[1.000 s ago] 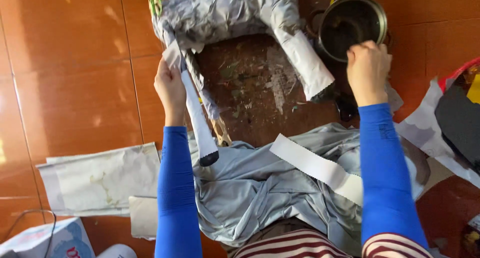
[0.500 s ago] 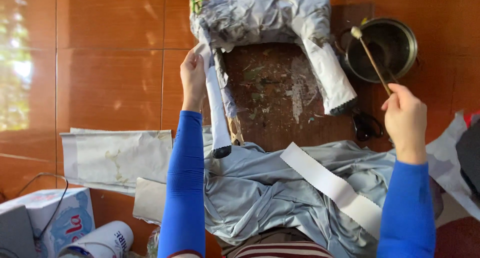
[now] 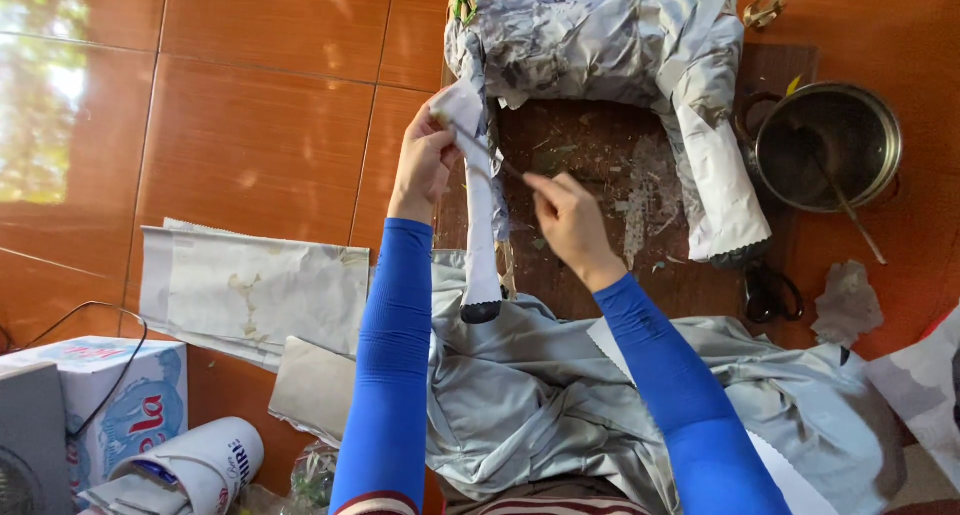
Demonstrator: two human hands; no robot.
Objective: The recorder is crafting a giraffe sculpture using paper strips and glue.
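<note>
Paper strip held against wrapped leg, brush at work

Paper, pale and thin: the strip (image 3: 478,190) runs down the near left leg of a paper-wrapped arch form (image 3: 610,45) that lies on a dark wooden board (image 3: 590,175) on the tiled floor (image 3: 250,125). Long axis of the strip: near to far, top end toward the arch, scalloped lower end pointing at the person's lap.

Left hand (image 3: 425,160): fingers curled, pinching the strip's top end against the leg.

Right hand (image 3: 570,215): closed round a thin brush (image 3: 490,150), pencil grip, tip reaching to the strip just beside the left fingers.

Handling, judged: strip is light, limp, probably tears easily if damp; best held at its ends, flat under fingertips, not pulled. Form looks stiff enough to press on.

Nearby: a metal pot (image 3: 825,145) with a stick in it, right of the board; scissors (image 3: 772,293) at the near right; grey cloth (image 3: 560,395) over the lap; creased paper sheets (image 3: 250,290) to the left; a cardboard box (image 3: 130,405) at the near left corner.
</note>
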